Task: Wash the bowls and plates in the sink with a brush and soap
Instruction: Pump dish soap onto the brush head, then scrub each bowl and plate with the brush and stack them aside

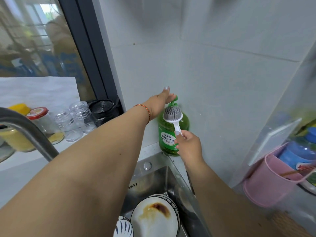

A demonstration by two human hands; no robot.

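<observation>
L hand rests on the pump head of the green dish-soap bottle, fingers fairly straight, palm pressing down on top. The bottle stands in the corner of the table, against the tiled wall. R hand grips the white handle of the dish brush, w/ grey bristles turned up just under the pump spout, in front of the bottle. Below, in the steel sink, a stack of plates; the top one carries brown sauce stains. A striped bowl sits beside it at bottom edge. Glass jars line the windowsill left.
</observation>
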